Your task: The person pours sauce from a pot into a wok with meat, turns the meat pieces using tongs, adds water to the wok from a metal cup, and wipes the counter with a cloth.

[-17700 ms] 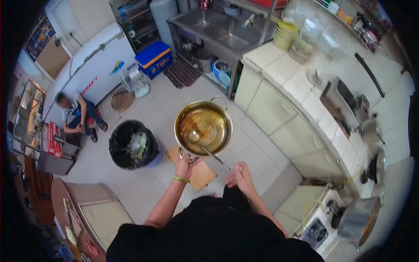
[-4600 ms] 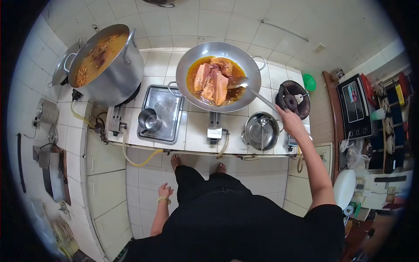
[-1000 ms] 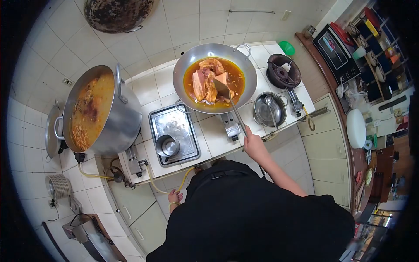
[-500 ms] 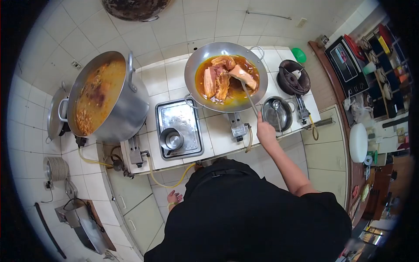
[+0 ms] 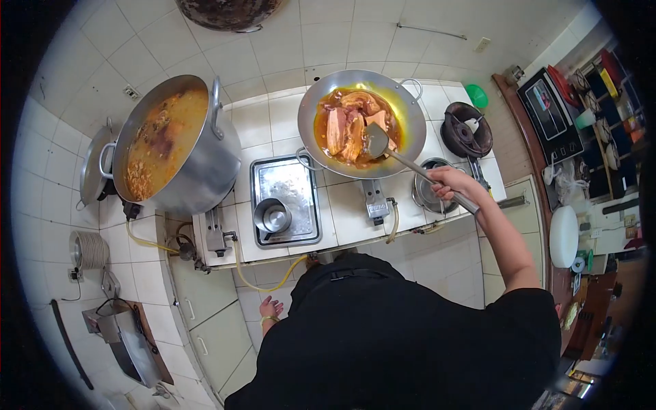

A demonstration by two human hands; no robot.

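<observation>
My right hand [image 5: 454, 184] is closed around the long metal handle of a spatula [image 5: 377, 141]. The spatula's blade rests at the right side of the meat [image 5: 353, 133], several pieces lying in brown-orange liquid inside a large wok [image 5: 315, 92]. The wok sits on a burner on the tiled counter. Below the counter's front edge, my left hand [image 5: 271, 307] hangs with its fingers apart and holds nothing. Beneath my right forearm and hand is a small steel pot [image 5: 427, 195], partly hidden by them.
A tall pot [image 5: 219, 164] of orange broth stands at the left. A metal tray [image 5: 301, 236] with a small cup [image 5: 272, 216] lies beside the wok. A dark burner [image 5: 467, 140], a green bowl [image 5: 477, 96] and a black oven [image 5: 550, 116] are at the right. A yellow hose [image 5: 268, 290] hangs in front.
My right hand has moved right and up, over the small pot, with the spatula. The piece of meat at the right lies lower in the wok. The view has shifted slightly.
</observation>
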